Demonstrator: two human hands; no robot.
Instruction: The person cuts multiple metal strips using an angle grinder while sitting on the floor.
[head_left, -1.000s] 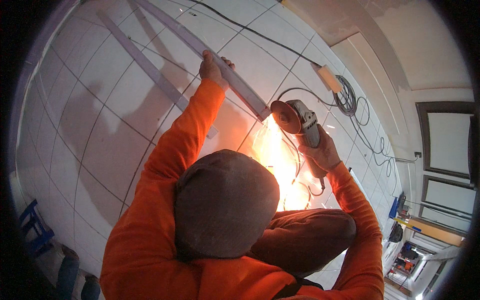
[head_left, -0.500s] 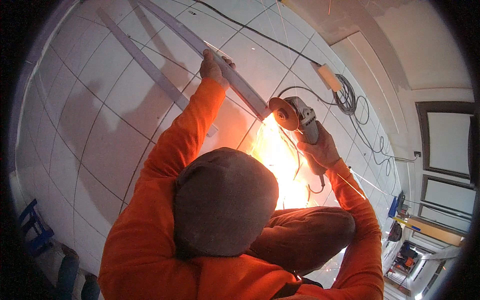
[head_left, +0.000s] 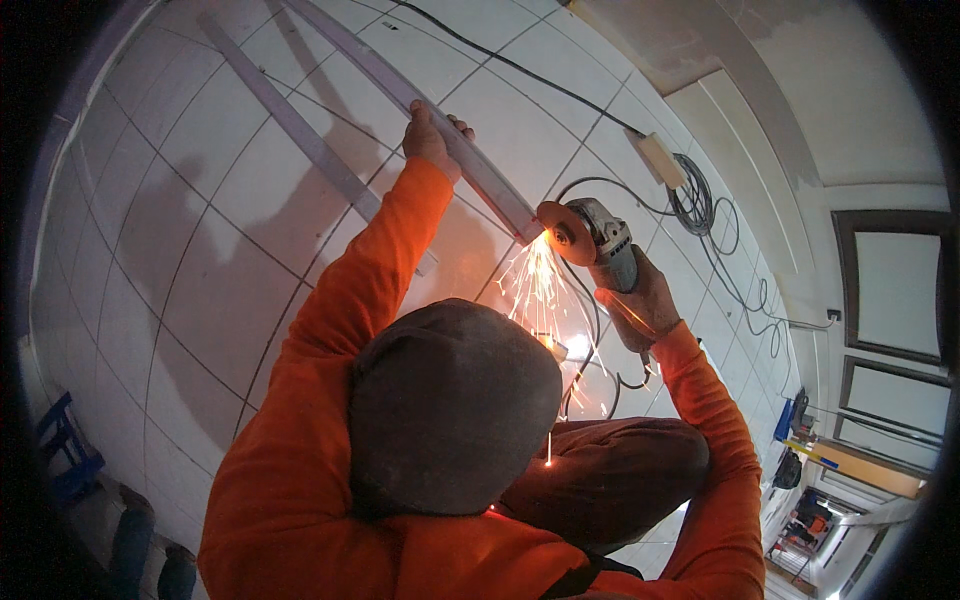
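Observation:
My left hand (head_left: 433, 138) is wrapped round a long grey metal bar (head_left: 485, 186), which is raised off the floor and slants from the far left toward the middle. In my right hand (head_left: 645, 295) is an angle grinder (head_left: 610, 240), gripped by its body. The edge of its reddish-brown disc (head_left: 567, 236) meets the near end of the bar. Sparks (head_left: 538, 275) spray down from that contact toward my leg. A second grey metal bar (head_left: 300, 138) lies to the left of the held one, its near end partly behind my left arm.
White tiled floor (head_left: 240, 190) surrounds me. On the right lie a coiled black cable (head_left: 692, 205) and a wooden block (head_left: 658, 160); another cable (head_left: 500, 62) crosses the far floor. Dark-framed panels (head_left: 895, 285) line the right wall. A blue plastic object (head_left: 68, 455) stands at lower left.
The spark stream has shrunk from a broad bright blaze to a thinner spray, uncovering a bright spot and cable below the grinder. Both hands keep their grips, nearly in place.

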